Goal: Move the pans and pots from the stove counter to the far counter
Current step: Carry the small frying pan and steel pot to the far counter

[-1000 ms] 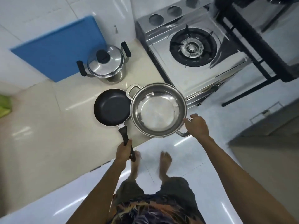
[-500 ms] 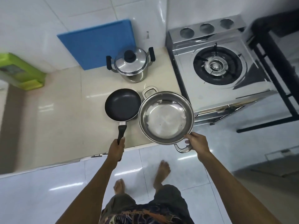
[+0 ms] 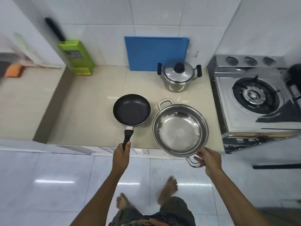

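A small black frying pan [image 3: 132, 110] is over the beige counter [image 3: 91, 103], and my left hand [image 3: 122, 154] grips the end of its black handle. To its right a wide, shallow steel pot [image 3: 180, 130] overhangs the counter's front edge. My right hand [image 3: 207, 159] holds its near loop handle. A lidded steel pot [image 3: 178, 77] with black side handles and a black knob stands at the back of the counter, untouched.
A gas stove [image 3: 254, 97] sits right of the counter. A blue cutting board [image 3: 156, 53] leans on the tiled wall behind the lidded pot. A green knife block [image 3: 76, 57] stands at back left, an orange sponge [image 3: 13, 70] further left. My bare feet are on the glossy floor.
The view has swung and levelled so the counter faces me squarely; the knife block and sponge came into sight. Both hands keep their grips on the frying pan and the wide pot.
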Tool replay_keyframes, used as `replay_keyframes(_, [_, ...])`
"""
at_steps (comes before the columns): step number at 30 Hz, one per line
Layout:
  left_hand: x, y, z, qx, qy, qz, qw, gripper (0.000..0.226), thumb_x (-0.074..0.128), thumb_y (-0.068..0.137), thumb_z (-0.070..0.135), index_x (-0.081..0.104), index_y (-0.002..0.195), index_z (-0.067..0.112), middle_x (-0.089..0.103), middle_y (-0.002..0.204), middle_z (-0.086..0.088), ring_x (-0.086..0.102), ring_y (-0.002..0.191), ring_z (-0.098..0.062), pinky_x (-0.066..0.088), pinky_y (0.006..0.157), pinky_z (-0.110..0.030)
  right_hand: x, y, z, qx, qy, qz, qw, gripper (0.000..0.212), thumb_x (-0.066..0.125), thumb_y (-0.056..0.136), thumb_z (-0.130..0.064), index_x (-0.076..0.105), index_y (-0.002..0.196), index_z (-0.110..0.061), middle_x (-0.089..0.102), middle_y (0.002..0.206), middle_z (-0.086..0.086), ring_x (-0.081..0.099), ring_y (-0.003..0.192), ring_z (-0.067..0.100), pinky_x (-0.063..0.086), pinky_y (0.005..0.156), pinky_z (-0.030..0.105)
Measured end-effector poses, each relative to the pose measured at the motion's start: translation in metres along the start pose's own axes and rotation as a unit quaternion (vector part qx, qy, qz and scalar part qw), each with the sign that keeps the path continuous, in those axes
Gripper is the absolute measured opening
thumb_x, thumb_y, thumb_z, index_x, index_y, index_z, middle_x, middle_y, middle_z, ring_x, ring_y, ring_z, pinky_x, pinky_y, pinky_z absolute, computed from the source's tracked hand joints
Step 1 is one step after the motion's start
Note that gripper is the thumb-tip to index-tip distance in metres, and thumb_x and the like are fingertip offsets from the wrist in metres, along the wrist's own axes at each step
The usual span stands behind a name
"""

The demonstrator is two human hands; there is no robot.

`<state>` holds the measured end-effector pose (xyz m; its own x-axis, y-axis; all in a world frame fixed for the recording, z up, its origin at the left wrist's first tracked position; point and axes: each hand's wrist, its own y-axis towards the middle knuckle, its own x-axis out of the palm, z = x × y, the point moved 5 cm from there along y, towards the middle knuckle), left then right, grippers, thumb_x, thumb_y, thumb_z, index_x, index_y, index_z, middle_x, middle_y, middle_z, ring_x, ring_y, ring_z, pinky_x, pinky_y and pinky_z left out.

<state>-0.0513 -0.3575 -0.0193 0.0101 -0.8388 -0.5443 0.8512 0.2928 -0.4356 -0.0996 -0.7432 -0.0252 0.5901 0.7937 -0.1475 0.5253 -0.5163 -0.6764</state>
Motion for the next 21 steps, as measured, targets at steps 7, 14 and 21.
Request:
replay_keyframes(7, [-0.154,0.012,-0.050,0.030,-0.035,0.069,0.997,0.045,0.045,0.101,0.049,0.055,0.079,0.010,0.060,0.071,-0.007,0.057,0.065,-0.019,0.043,0.056,-0.032,0.130,-0.090,-0.014,-0.050,-0.014,-0.053,0.997,0.009,0.078,0.075,-0.004,0.072,0.078,0.003,0.070,0.076,0.019,0.072,0.066,0.031,0.061,0.059,0.035])
replay_keyframes(14, [-0.347,0.010,-0.117,0.017,-0.063,0.181,0.981,0.041,0.046,0.100,0.049,0.053,0.078,0.015,0.059,0.069,-0.001,0.057,0.063,-0.016,0.040,0.053,-0.029,0.317,-0.184,-0.031,-0.091,-0.038,-0.172,0.980,0.012,0.075,0.076,-0.002,0.065,0.070,-0.004,0.064,0.053,0.003,0.067,0.046,0.015,0.057,0.055,0.034])
replay_keyframes(21, [-0.501,-0.002,-0.186,-0.027,-0.129,0.310,0.942,0.037,0.048,0.099,0.048,0.052,0.076,0.020,0.056,0.066,0.002,0.055,0.059,-0.013,0.040,0.051,-0.023,0.519,-0.291,-0.027,-0.122,-0.095,-0.295,0.943,0.007,0.069,0.074,0.000,0.063,0.070,0.000,0.060,0.046,0.004,0.062,0.039,0.019,0.054,0.046,0.030])
